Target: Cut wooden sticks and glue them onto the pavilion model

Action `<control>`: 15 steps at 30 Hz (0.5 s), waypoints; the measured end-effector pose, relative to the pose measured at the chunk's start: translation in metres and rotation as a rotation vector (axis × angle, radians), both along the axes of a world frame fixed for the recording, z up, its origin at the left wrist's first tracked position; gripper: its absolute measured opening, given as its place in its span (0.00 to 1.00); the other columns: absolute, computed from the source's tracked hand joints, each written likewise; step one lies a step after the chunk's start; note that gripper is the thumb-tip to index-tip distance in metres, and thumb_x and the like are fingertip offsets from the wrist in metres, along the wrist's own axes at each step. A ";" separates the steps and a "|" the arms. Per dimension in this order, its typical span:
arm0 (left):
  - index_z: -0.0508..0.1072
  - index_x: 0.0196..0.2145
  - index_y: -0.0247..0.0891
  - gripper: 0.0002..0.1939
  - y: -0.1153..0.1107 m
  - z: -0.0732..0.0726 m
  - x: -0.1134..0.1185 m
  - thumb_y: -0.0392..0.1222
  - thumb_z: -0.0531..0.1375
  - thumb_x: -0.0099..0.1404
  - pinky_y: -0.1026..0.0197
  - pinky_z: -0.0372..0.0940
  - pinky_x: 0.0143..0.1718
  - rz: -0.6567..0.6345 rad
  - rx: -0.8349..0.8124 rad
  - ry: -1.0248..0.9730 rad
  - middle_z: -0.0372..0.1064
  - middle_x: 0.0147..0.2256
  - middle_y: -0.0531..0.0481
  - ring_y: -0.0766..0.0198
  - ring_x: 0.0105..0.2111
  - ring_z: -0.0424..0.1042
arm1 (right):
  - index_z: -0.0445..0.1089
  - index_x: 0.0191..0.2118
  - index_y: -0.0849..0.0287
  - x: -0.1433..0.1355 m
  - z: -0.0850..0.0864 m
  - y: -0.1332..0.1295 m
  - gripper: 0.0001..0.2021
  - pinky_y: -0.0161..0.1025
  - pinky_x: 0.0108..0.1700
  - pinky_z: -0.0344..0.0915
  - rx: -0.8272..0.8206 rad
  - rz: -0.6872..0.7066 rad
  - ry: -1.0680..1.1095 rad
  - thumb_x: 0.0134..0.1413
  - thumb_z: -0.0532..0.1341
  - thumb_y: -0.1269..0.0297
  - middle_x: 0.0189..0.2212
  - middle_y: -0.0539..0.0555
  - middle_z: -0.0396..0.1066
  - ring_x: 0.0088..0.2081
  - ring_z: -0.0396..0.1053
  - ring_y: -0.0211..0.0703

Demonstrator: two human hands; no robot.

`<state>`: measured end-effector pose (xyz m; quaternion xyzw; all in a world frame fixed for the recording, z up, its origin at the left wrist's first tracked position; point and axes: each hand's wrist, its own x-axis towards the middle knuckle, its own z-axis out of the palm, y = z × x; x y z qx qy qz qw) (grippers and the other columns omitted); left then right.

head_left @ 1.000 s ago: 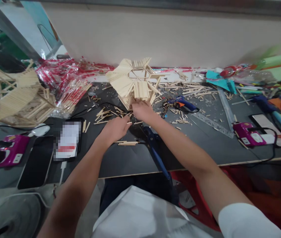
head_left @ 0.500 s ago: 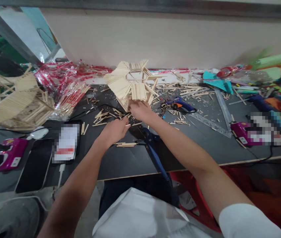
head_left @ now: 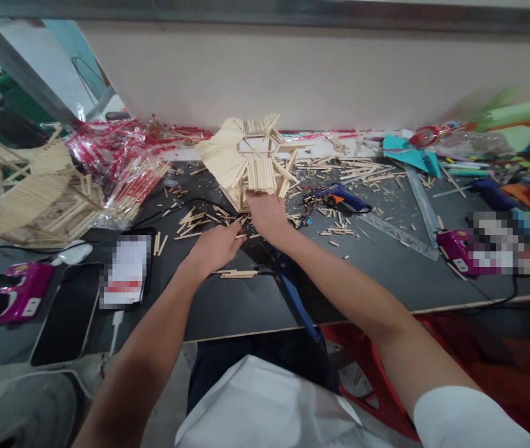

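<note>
At the left edge of the surface, another model, seemingly parked out of the way. Toward the front left corner, a purple socket with plugs in, then a dark phone and a lit phone, probably set near the front edge to let the white cable drop over. Behind, toward the back edge, wrapped sticks.

Next, left hand low over the surface, fingers curled, with a short stick at the tips; impossible to tell whether pinched or just touched. Before it, cut sticks roughly parallel, perhaps for easy picking.

Mid-surface, toward the back edge, the model. At its near side, right hand, fingers bent in below the front panel, perhaps for steadying; tips hidden, so no telling how open or whether gripping. Under the right forearm, pliers, handles past the front edge, presumably for quick grabbing. Farther right, glue gun, likely kept within reach.
</note>
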<state>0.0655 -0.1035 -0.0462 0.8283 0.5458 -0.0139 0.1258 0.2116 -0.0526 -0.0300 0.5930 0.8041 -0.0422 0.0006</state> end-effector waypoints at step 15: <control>0.75 0.45 0.36 0.17 0.000 -0.007 0.000 0.34 0.47 0.73 0.59 0.65 0.42 -0.074 0.224 -0.247 0.76 0.42 0.42 0.56 0.43 0.75 | 0.66 0.51 0.61 0.035 -0.006 -0.053 0.11 0.40 0.38 0.65 0.039 0.207 0.176 0.64 0.53 0.72 0.46 0.62 0.74 0.43 0.75 0.53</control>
